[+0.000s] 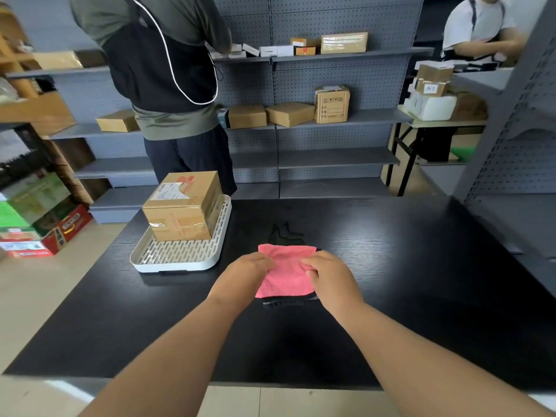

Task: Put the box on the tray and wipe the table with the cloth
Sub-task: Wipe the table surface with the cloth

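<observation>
A taped cardboard box (183,204) stands on the white slotted tray (177,260) at the left of the black table (391,266). A pink cloth (285,272) is held just above the table's middle. My left hand (243,275) pinches the cloth's left edge and my right hand (331,276) pinches its right edge. A small wet smear (285,231) shows on the table just beyond the cloth.
A person (168,85) stands behind the table's far left edge, facing grey shelves (331,118) that hold cardboard boxes. Another person (481,28) sits at the far right. Colourful cartons (39,218) lie on the floor at left. A grey shelf unit (517,130) stands at right.
</observation>
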